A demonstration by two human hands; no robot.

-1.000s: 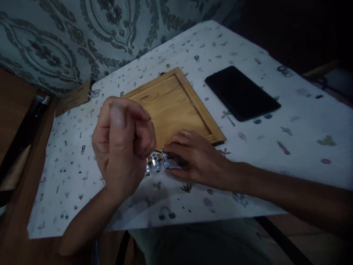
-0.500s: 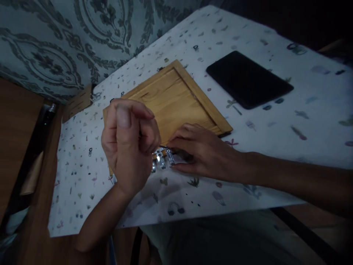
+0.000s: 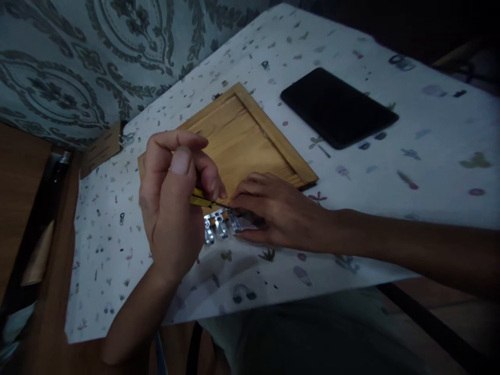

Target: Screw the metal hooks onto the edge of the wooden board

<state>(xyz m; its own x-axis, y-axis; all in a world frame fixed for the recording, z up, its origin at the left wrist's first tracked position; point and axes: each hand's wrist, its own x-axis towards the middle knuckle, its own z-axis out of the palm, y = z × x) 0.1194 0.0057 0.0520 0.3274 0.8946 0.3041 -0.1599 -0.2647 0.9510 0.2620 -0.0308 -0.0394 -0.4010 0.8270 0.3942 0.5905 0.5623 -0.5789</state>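
Note:
My left hand is curled loosely around the yellow handle of a screwdriver, and its thumb points up. The thin shaft runs right to a shiny metal hook rack along the near edge of the wooden board. My right hand is closed on the rack's right end, with fingers above and thumb below. Its index fingertip is close to the screwdriver tip; whether they touch, I cannot tell. The right palm and fingers hide the rack's end, and my left hand covers the board's near left part.
A black tablet lies on the patterned white tablecloth to the right of the board. At the table's far left corner is a piece of brown cardboard. Patterned wallpaper rises behind the table's left edge.
My left hand has turned and its fingers have loosened, so the yellow screwdriver handle now shows. My right hand stays at the rack. The whole view has shifted slightly.

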